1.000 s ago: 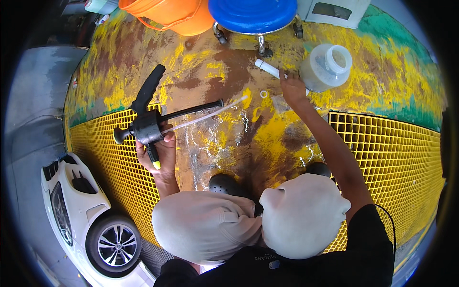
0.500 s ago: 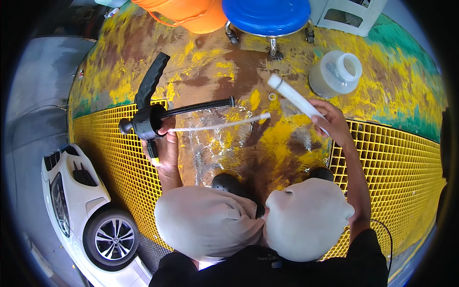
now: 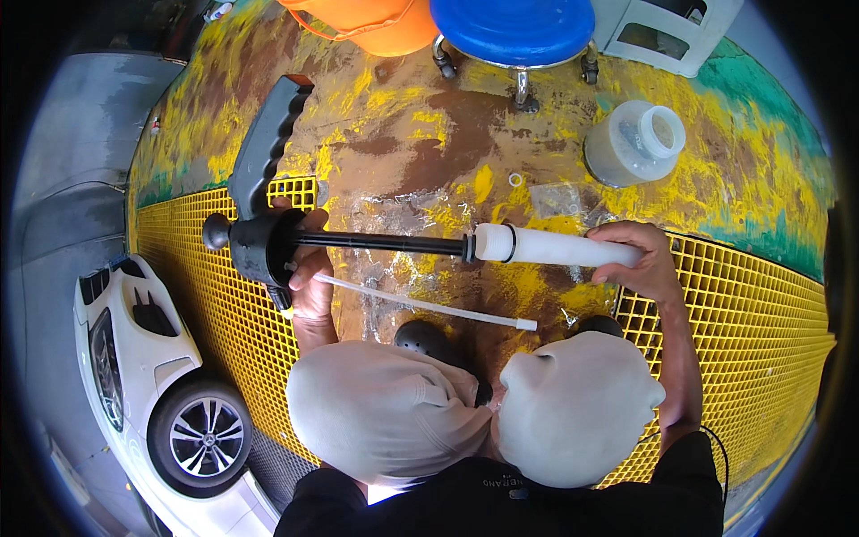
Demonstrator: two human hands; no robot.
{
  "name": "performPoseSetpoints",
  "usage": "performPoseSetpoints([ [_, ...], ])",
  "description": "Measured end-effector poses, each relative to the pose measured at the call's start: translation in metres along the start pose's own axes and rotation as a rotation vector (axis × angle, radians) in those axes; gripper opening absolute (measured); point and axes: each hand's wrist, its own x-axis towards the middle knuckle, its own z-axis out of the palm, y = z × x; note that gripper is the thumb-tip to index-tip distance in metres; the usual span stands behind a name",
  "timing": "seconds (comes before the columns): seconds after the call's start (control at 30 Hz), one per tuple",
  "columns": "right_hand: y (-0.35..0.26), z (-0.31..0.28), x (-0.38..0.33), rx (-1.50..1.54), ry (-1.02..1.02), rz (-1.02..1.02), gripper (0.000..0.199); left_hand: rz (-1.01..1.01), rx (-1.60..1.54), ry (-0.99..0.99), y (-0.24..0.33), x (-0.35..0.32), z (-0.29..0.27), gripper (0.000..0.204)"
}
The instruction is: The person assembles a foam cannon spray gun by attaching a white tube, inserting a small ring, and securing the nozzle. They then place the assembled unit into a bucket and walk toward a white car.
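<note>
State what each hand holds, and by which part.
Left hand: the black pump head, by its round body. Right hand: the white tube, by its right end.

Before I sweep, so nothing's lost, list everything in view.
pump head: 1, black, left hand
cylinder: 1, white, right hand
hose: 1, whitish, centre
ring: 1, white, floor
plastic piece: 1, clear, floor
jar: 1, translucent, right
bucket: 1, orange, top
stool: 1, blue, top
crate: 1, grey, top
bottle: 1, white, top
car: 1, white, left
gratings: 2, yellow, sides
shoes: 2, dark, lower centre
trousers: 1, pale, bottom
hands: 2, bare, left and right
</note>
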Motion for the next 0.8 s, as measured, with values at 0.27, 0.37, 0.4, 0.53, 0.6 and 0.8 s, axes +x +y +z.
performPoseSetpoints([
  [0.27, -0.004, 0.005, 0.0, 0.02, -0.045, -0.053, 0.05, -0.057, 0.106, -0.078, 0.004, -0.001, 0.002, 0.043],
  [0.37, -0.004, 0.006, -0.001, 0.03, -0.049, -0.017, 0.05, -0.073, 0.098, -0.08, 0.005, -0.002, -0.001, 0.044],
  [0.4, -0.004, 0.006, -0.001, 0.029, -0.053, -0.01, 0.049, -0.085, 0.087, -0.093, 0.005, -0.002, -0.001, 0.045],
  [0.53, -0.003, 0.008, 0.001, 0.006, -0.057, 0.007, 0.049, -0.102, 0.13, -0.125, 0.005, -0.002, -0.001, 0.048],
  [0.6, -0.002, 0.01, 0.002, -0.004, -0.067, 0.015, 0.048, -0.111, 0.132, -0.124, 0.004, -0.002, 0.0, 0.049],
  [0.8, 0.007, 0.014, 0.001, 0.055, -0.084, 0.104, 0.047, 0.031, 0.279, 0.011, 0.002, -0.006, 0.006, 0.045],
])
